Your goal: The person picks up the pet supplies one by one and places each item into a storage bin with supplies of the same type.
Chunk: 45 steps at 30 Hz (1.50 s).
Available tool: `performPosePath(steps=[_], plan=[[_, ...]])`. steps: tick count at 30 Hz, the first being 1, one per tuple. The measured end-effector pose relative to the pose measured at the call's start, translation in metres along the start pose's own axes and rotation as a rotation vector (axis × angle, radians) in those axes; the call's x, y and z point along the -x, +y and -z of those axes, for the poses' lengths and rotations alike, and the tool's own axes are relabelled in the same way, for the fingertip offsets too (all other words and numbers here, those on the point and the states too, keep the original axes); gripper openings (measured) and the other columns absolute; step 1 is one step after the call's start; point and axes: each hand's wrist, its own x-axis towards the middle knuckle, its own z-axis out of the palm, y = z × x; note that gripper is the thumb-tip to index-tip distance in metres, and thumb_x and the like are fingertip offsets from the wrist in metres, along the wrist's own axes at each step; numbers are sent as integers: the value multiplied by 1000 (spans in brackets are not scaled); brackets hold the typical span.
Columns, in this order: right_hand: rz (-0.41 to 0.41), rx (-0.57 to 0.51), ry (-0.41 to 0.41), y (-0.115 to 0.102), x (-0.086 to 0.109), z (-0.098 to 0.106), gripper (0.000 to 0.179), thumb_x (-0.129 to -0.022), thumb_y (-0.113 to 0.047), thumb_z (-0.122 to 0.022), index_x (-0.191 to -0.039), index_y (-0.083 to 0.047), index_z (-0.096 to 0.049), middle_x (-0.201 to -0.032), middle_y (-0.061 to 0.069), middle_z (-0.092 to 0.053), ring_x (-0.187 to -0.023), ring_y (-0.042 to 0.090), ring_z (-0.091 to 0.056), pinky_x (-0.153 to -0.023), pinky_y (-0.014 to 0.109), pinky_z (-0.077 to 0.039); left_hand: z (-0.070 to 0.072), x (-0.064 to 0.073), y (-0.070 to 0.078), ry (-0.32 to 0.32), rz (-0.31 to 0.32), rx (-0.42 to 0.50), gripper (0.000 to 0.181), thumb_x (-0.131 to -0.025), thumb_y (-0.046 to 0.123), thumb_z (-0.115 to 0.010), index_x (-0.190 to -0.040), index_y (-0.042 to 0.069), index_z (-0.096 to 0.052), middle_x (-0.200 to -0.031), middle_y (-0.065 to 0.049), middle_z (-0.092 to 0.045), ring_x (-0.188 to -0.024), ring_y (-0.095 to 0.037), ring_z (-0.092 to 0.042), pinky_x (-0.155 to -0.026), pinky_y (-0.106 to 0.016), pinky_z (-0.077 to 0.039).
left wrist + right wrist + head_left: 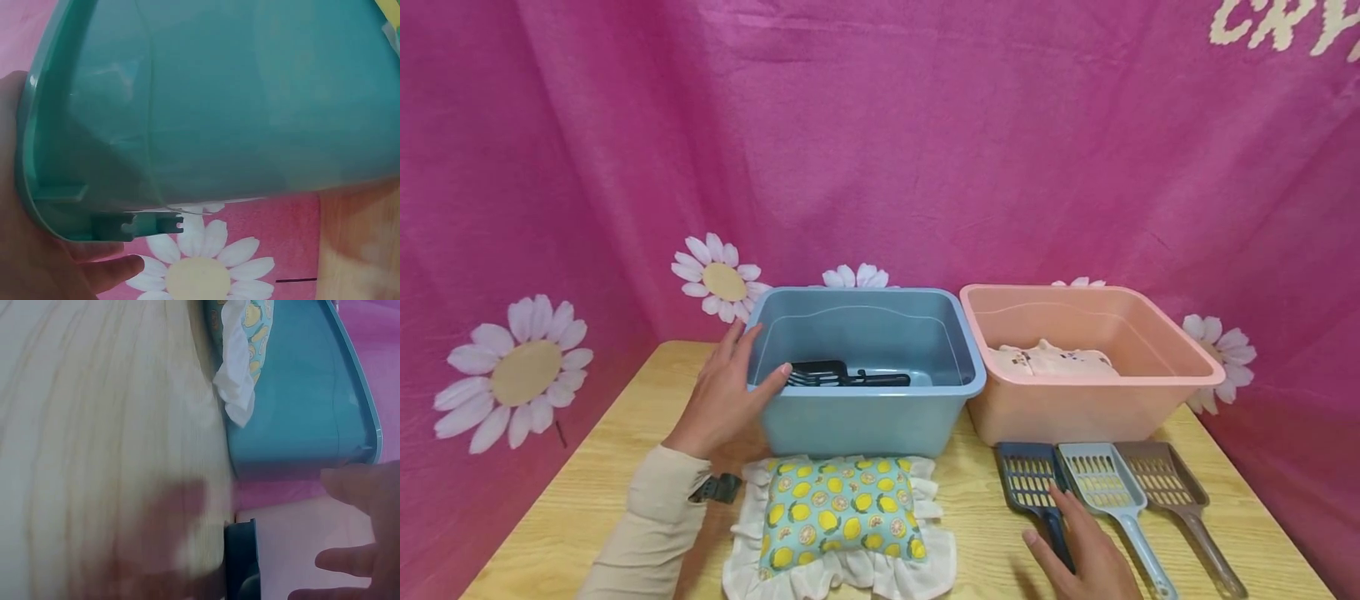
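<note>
My left hand (721,396) rests at the left front corner of a blue plastic bin (865,425), thumb over its front rim and fingers loosely extended along its side. Inside that bin lies a black slotted tool with a handle (872,379). My right hand (1086,546) hovers with spread fingers over the handle of a dark blue litter scoop (1030,475); the right wrist view shows its fingers apart and holding nothing. To the right of that scoop lie a light blue litter scoop (1126,521) and a brown litter scoop (1197,525).
A pink bin (1075,412) stands right of the blue one, with pale printed cloth (1056,361) inside. In front of the blue bin lies a lemon-print pillow (842,512) with white ruffles. A pink curtain with daisies (880,167) backs the wooden table (602,492).
</note>
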Motion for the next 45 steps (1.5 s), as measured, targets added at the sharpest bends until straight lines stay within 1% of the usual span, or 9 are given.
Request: performPosePath(steps=[11,18,24,30,32,35,37,40,45], plan=[[10,-23,12,6,-2,-11,89,-87,-61,-57,-147,-1,-33,-144,33,-37,-125,50,-42,-92,62,-43,4,-2,-5,-19,29,43,94,-84,64,-57,-155,17,-18,-162,-7,-4,-141,-42,-21,-98,-73,-30],[36,-59,14,14,-5,-9,86,-86,-50,-66,-146,3,-33,-136,35,-44,-109,46,-58,-81,51,-54,3,-4,-6,-27,48,44,96,-83,66,-57,-156,21,-13,-162,-7,-2,-139,-44,-25,-96,-73,-32],[17,-68,-10,23,-5,-9,86,-86,-49,-67,-145,3,-33,-125,34,-53,-95,35,-65,-69,43,-55,0,-5,-6,-71,71,53,100,-83,69,-54,-157,20,-8,-162,-7,-1,-137,-46,-27,-96,-72,-34],[40,-198,-64,32,-7,-7,80,-88,-31,-69,-145,6,-27,-129,41,-44,-94,43,-65,-71,42,-58,-5,-5,-5,-66,54,59,99,-84,68,-54,-156,15,-12,-162,-7,-5,-137,-45,-28,-97,-69,-36],[42,-254,-77,34,-8,-6,81,-87,-25,-71,-146,7,-25,-132,43,-39,-93,42,-66,-70,39,-58,-6,-5,-4,-62,49,60,99,-84,67,-54,-156,13,-13,-161,-8,-5,-137,-45,-28,-98,-67,-36],[59,-244,-67,37,-9,-4,81,-85,-20,-73,-144,9,-26,-129,43,-41,-87,36,-68,-67,36,-58,-6,-5,-3,-63,53,57,99,-85,67,-54,-156,11,-13,-161,-9,-6,-138,-45,-27,-98,-67,-36],[66,-203,-56,37,-10,-3,81,-83,-21,-75,-143,11,-29,-124,41,-45,-86,33,-68,-67,36,-58,-5,-5,-3,-65,58,55,99,-85,67,-54,-156,11,-13,-161,-10,-5,-138,-45,-27,-98,-67,-36],[78,-126,-51,37,-15,-2,80,-81,-22,-77,-138,13,-34,-107,28,-58,-81,25,-66,-64,33,-57,-4,-3,-2,-62,67,57,99,-85,67,-53,-156,11,-13,-162,-8,-5,-138,-44,-28,-97,-66,-37],[67,-144,-105,36,-21,-2,78,-79,-16,-77,-136,16,-35,-88,10,-62,-70,17,-61,-60,29,-53,-2,-3,-2,-67,75,57,99,-85,67,-53,-155,11,-13,-162,-8,-4,-138,-44,-28,-96,-66,-38]])
